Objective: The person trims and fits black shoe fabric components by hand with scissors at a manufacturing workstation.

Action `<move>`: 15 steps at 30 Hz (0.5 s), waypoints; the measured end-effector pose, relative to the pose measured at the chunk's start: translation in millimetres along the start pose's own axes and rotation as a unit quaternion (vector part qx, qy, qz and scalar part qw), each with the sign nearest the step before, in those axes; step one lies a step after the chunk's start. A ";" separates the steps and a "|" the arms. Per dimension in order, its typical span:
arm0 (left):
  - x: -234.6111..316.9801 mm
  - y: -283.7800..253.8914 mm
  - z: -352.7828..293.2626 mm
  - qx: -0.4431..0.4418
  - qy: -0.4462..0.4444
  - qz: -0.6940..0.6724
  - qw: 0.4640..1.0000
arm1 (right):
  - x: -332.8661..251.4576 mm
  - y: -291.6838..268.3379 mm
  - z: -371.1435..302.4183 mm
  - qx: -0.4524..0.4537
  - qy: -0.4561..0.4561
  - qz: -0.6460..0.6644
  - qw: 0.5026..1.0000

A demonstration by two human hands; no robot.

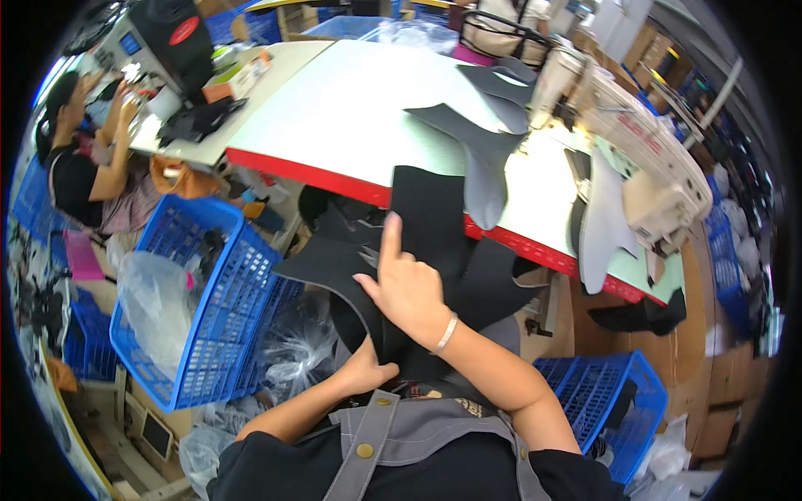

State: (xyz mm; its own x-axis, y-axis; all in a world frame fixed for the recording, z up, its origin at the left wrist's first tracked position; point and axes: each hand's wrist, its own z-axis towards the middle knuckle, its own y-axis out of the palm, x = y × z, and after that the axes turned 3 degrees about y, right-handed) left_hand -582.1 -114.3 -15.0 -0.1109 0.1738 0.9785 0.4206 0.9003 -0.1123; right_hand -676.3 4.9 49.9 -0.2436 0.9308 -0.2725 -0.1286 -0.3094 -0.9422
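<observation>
Several black, smooth cut sheet pieces, like foam-backed fabric, lie over my lap and against the table's front edge. My right hand (409,288) rests above them, index finger stretched forward and thumb out to the left; its other fingers are partly hidden. The fingertip touches or hovers just over an upright black sheet piece (428,204). Lower and to the left, my left hand (365,369) is at the lower edge of a curved black cut piece (330,269), gripping it, with most fingers hidden behind the material.
A white-topped table (334,108) with a red edge stands ahead, bearing curved grey-black pieces (480,159). A sewing machine (643,142) is at the right. Blue crates (180,388) (643,401) flank me, with plastic bags (301,342) beside the left one. Another person (83,184) sits far left.
</observation>
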 end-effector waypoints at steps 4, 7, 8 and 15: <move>1.5 0.9 0.5 -0.006 -0.010 -0.002 1.000 | 1.8 3.7 18.4 -0.004 0.032 -0.045 0.998; 3.1 -0.3 -1.5 0.007 -0.031 -0.028 0.999 | 3.8 -1.4 15.2 0.013 -0.026 -0.002 1.000; 2.8 -0.7 -2.2 0.013 -0.035 -0.035 0.999 | 3.2 -4.9 11.2 0.011 -0.068 0.027 0.997; -2.6 0.0 -4.9 0.122 -0.031 -0.240 0.963 | -45.5 10.2 -1.5 0.015 -0.178 0.156 0.971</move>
State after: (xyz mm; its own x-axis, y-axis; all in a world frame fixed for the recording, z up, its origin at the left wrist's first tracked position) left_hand -577.4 -116.8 -16.7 -0.2959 -0.2692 0.9165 0.0842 0.9484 0.3058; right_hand -665.1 -40.4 52.3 -0.5910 0.6661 -0.4550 -0.0218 -0.5771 -0.8164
